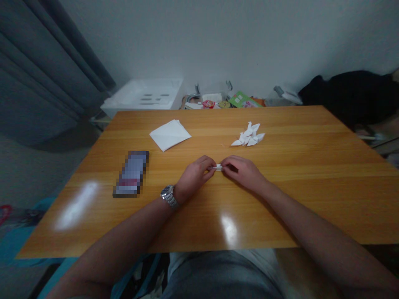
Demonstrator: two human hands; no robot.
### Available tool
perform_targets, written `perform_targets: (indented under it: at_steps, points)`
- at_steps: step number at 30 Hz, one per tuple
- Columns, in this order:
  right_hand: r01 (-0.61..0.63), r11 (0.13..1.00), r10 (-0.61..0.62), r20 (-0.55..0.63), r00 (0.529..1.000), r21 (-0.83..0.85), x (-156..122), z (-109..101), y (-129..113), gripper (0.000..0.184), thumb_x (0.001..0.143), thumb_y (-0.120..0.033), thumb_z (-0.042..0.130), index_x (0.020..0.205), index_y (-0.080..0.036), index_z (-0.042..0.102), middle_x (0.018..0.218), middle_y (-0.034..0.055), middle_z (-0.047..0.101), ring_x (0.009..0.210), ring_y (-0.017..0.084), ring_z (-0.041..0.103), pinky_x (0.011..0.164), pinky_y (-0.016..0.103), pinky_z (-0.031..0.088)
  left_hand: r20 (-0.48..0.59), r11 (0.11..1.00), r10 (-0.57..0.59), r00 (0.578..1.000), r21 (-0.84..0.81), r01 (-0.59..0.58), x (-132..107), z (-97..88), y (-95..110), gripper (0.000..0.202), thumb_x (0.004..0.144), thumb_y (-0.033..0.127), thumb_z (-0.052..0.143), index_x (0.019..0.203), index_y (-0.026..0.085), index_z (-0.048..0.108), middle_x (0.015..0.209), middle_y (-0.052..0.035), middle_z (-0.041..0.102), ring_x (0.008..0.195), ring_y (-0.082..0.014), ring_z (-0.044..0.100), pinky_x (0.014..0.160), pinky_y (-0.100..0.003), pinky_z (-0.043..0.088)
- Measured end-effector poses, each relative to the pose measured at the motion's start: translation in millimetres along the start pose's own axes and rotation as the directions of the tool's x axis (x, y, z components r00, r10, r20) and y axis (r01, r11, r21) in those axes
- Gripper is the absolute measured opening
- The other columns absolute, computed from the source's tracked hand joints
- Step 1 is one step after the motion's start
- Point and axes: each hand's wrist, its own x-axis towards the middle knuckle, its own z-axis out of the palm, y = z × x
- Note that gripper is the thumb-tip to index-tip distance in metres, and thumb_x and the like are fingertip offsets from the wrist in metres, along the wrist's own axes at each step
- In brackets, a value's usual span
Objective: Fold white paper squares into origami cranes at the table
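My left hand (pixel 195 176) and my right hand (pixel 243 172) meet at the middle of the wooden table (pixel 280 199). Both pinch a small folded strip of white paper (pixel 218 167) between their fingertips, pressed low against the tabletop. A metal watch (pixel 169 196) sits on my left wrist. Beyond my right hand lies a little heap of folded white paper pieces (pixel 249 136). A stack of flat white paper sheets (pixel 170 134) rests farther back on the left.
A blurred-out phone (pixel 131 173) lies on the table left of my hands. Behind the table stand a white plastic box (pixel 143 96), assorted clutter (pixel 224 100) and a dark bundle (pixel 349 95). A grey curtain (pixel 37 66) hangs at left.
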Motion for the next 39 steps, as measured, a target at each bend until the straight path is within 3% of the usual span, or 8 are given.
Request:
perform_targets:
  at_steps: [10,15,26,32,39]
  points:
    - [0.012,0.999,-0.012,0.000,1.000,-0.046,2,0,-1,0.009,0.093,-0.016,0.060,0.095,-0.023,0.067,0.095,0.0053,0.072,0.084,0.021,0.067,0.076,0.034,0.050,-0.011,1.000,-0.007,1.000,0.018,0.007,2,0.8,0,0.005,0.097,0.020,0.058,0.097,0.019,0.063,0.099,-0.0036,0.065,0.089,-0.0164,0.063,0.082,-0.028,0.051]
    - [0.057,0.996,-0.055,0.028,0.998,-0.070,2,1,0,0.010,0.093,-0.014,0.060,0.096,-0.022,0.066,0.102,0.0073,0.073,0.093,0.023,0.068,0.082,0.036,0.052,0.022,0.992,0.008,1.000,0.126,-0.010,2,-1.2,1,0.010,0.099,0.024,0.057,0.096,0.020,0.065,0.101,-0.0041,0.067,0.092,-0.0172,0.063,0.083,-0.028,0.050]
    - [0.117,0.983,-0.108,0.068,0.992,-0.144,-1,-3,9,0.013,0.096,-0.018,0.062,0.096,-0.023,0.074,0.112,0.0079,0.075,0.101,0.024,0.070,0.088,0.040,0.055,0.151,0.933,0.123,0.981,0.320,-0.166,-1,-10.4,3,0.023,0.103,0.032,0.054,0.102,0.020,0.073,0.120,-0.0061,0.069,0.103,-0.0214,0.064,0.092,-0.035,0.050]
    - [0.095,0.969,-0.091,0.026,0.996,-0.229,-5,-8,21,0.015,0.095,-0.019,0.064,0.097,-0.022,0.079,0.123,0.0094,0.075,0.108,0.027,0.072,0.092,0.044,0.058,0.244,0.874,0.175,0.954,0.408,-0.265,-5,-9.2,7,0.034,0.105,0.036,0.049,0.129,0.020,0.065,0.134,-0.0084,0.065,0.116,-0.0246,0.062,0.101,-0.041,0.048]
    - [0.140,0.953,-0.107,0.132,0.985,-0.270,-9,-20,19,0.023,0.099,-0.026,0.060,0.110,-0.021,0.079,0.137,0.0127,0.067,0.118,0.027,0.069,0.101,0.045,0.056,0.272,0.838,0.115,0.955,0.489,-0.240,-10,-7.5,22,0.043,0.103,0.042,0.051,0.138,0.018,0.058,0.137,-0.0096,0.063,0.121,-0.0258,0.060,0.105,-0.043,0.043]
